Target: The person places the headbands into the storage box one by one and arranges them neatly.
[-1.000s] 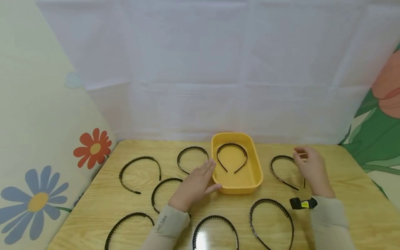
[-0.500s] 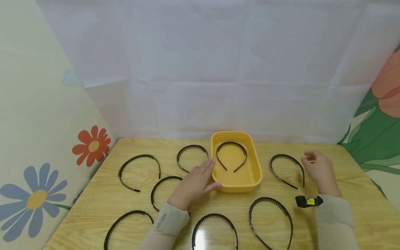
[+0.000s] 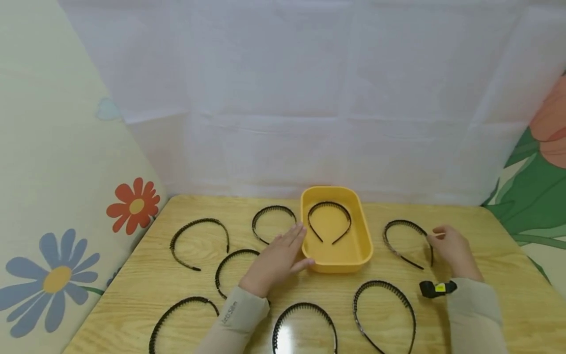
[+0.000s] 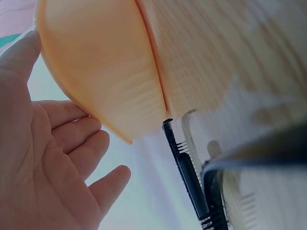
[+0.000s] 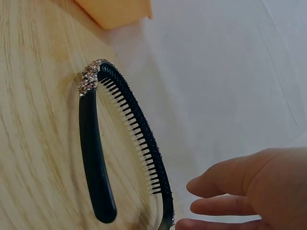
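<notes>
My left hand (image 3: 274,263) rests with straight fingers against the left rim of a yellow plastic basin (image 3: 338,268). In the left wrist view its fingertips touch the basin's edge. One black toothed headband (image 3: 329,203) lies inside the basin. Right of the basin another black headband (image 3: 403,222) lies on the table. Beside that headband's right arm is my right hand (image 3: 455,250), fingers loosely bent. The right wrist view shows sparkly trim on this headband (image 5: 148,139), with the fingertips very close to its lower end; whether they touch it is unclear.
More black headbands lie on the wooden table (image 3: 508,314): one (image 3: 199,222) far left, one (image 3: 274,207) behind my left hand, one (image 3: 236,251) partly under my left arm. Others (image 3: 305,306) lie near the front edge. A white cloth (image 3: 283,123) hangs behind.
My right hand first drew back rightward from over the right headband, then lowered beside its right arm. The left hand stays at the basin, and the headbands keep their places.
</notes>
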The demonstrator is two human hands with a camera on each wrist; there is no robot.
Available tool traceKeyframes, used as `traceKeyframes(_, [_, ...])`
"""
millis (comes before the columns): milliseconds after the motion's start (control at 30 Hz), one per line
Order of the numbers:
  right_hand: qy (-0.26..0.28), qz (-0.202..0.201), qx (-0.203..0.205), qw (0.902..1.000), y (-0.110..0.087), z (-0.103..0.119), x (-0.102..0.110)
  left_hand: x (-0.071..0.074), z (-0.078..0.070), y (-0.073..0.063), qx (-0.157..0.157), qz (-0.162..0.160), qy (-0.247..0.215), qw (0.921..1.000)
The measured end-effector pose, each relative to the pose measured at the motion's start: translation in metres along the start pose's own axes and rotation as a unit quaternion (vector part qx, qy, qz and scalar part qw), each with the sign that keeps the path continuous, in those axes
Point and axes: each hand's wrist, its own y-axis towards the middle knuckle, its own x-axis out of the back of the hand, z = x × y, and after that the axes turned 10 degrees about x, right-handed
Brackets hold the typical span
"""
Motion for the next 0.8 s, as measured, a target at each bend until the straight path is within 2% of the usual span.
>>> traceKeyframes(267, [-0.01, 0.024, -0.009, 0.9996, -0.001, -0.006, -0.009, -0.002, 0.004, -0.007, -0.002, 0.01, -0.008, 0.9999])
traceKeyframes(567, [-0.021, 0.001, -0.001, 0.9998, 0.0, -0.013, -0.009, -0.002, 0.003, -0.005, -0.006, 0.0, -0.017, 0.9998])
traceKeyframes(800, [-0.016, 0.003, -0.008, 0.9998, 0.001, -0.011, -0.005, 0.002, 0.003, -0.002, -0.01, -0.006, -0.006, 0.9999])
